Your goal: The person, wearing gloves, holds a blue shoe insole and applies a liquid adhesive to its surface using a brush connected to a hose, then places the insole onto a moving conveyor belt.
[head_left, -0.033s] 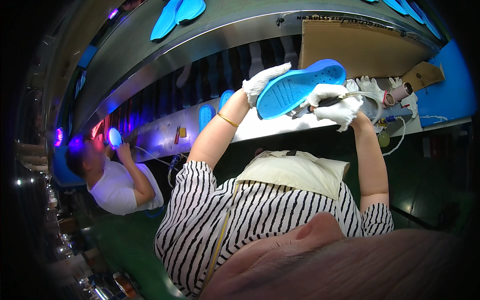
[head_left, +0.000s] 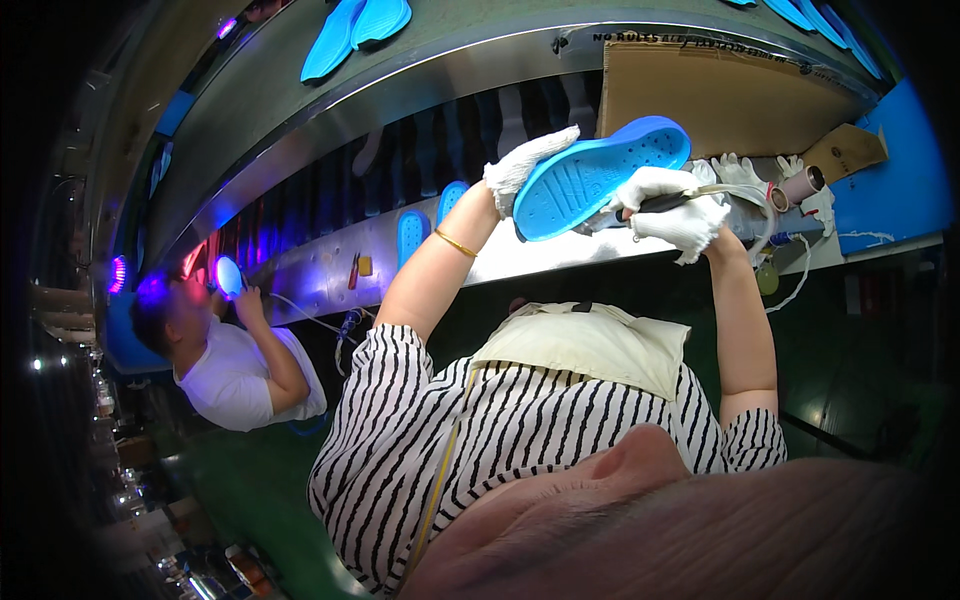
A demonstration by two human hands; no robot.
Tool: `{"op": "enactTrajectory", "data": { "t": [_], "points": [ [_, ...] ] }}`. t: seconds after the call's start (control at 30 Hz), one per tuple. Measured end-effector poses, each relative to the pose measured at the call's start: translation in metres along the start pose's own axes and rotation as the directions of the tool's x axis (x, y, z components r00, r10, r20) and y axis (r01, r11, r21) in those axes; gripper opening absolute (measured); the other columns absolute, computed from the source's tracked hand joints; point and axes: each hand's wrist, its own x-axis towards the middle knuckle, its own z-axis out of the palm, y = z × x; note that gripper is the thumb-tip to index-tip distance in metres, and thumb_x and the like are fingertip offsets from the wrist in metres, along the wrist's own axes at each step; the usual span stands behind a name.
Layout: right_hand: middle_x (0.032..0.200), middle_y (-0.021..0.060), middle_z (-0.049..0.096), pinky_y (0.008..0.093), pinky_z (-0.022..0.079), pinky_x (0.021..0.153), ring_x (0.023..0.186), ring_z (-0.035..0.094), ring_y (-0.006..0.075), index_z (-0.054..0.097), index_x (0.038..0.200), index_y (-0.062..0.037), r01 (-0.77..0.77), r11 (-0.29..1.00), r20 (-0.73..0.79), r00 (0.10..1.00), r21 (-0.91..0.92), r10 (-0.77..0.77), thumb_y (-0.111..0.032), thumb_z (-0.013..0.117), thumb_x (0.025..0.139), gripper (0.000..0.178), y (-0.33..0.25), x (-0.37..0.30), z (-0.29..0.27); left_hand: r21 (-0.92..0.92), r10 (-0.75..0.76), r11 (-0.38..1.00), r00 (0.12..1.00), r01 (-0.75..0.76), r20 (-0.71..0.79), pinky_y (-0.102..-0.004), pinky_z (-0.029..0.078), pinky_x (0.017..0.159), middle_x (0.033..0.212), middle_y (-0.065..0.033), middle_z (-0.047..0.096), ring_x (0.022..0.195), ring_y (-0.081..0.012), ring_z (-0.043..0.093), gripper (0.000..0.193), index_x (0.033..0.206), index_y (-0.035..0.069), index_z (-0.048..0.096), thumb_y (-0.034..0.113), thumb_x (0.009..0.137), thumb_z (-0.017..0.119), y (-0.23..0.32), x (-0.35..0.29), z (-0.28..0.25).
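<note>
A bright blue shoe sole [head_left: 585, 182] with small holes and grooves is held up tilted above the lit metal bench. My left hand [head_left: 528, 165], in a white knit glove, grips its left and far edge, the fingers partly hidden behind it. Close to the sole's near right side, my gloved right hand [head_left: 684, 222] is closed around a dark-handled tool [head_left: 662, 203]. A pale hose [head_left: 745, 190] runs from that tool toward the right. The tool's tip is hard to make out, and I cannot tell whether it touches the sole.
Blue soles [head_left: 412, 235] lie on the bench to the left, near a red-handled tool [head_left: 354, 270]. A cardboard sheet [head_left: 720, 100] stands behind. Gloves and a thread cone [head_left: 802, 184] are at right. A conveyor [head_left: 480, 35] carries more soles. A co-worker [head_left: 250, 370] sits at left.
</note>
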Motion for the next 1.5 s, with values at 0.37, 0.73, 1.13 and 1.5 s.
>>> {"op": "enactTrajectory", "data": {
  "t": [0.37,0.73,1.13,1.5],
  "points": [
    [0.097,0.0085,0.070,0.0255,0.055,0.077,0.085,0.068,0.0132,0.065,0.103,-0.0022,0.303,0.877,-0.574,0.818,0.373,-0.038,0.002,0.069,0.088,0.016,0.055,0.026,-0.052,-0.379,0.171,0.924,0.938,-0.047,0.301,-0.0530,0.056,0.090,0.133,-0.0281,0.054,0.112,-0.0427,0.063,0.078,0.148,0.003,0.036,0.063,0.097,0.040,-0.025,0.000,0.007],
    [0.101,0.0116,0.068,0.0293,0.054,0.083,0.095,0.066,0.0164,0.066,0.097,-0.0032,0.513,0.858,-0.482,0.760,0.033,-0.436,0.011,0.068,0.081,0.021,0.021,0.011,-0.007,-0.201,0.284,0.942,0.958,-0.270,0.042,-0.0454,0.059,0.085,0.123,-0.0225,0.062,0.102,-0.0320,0.068,0.072,0.142,0.002,0.044,0.060,0.099,0.039,-0.022,-0.006,0.004],
    [0.105,0.0125,0.066,0.0284,0.055,0.082,0.093,0.067,0.0174,0.067,0.098,-0.0007,0.499,0.866,-0.578,0.700,-0.025,-0.419,0.013,0.070,0.081,0.022,-0.004,-0.015,-0.018,-0.296,0.465,0.875,0.832,-0.383,0.301,-0.0570,0.052,0.095,0.134,-0.0297,0.052,0.113,-0.0449,0.060,0.091,0.148,0.001,0.034,0.073,0.094,0.023,0.098,0.001,0.006],
    [0.101,0.0072,0.066,0.0284,0.050,0.085,0.093,0.063,0.0155,0.066,0.095,-0.0025,0.416,0.908,-0.619,0.702,-0.045,-0.352,0.011,0.071,0.080,0.021,0.022,-0.018,-0.018,0.566,0.890,0.268,0.426,-0.780,0.165,-0.0460,0.052,0.097,0.129,-0.0182,0.059,0.108,-0.0322,0.065,0.044,0.128,-0.003,0.056,0.030,0.099,0.056,0.139,0.025,-0.019]
  ]
}}
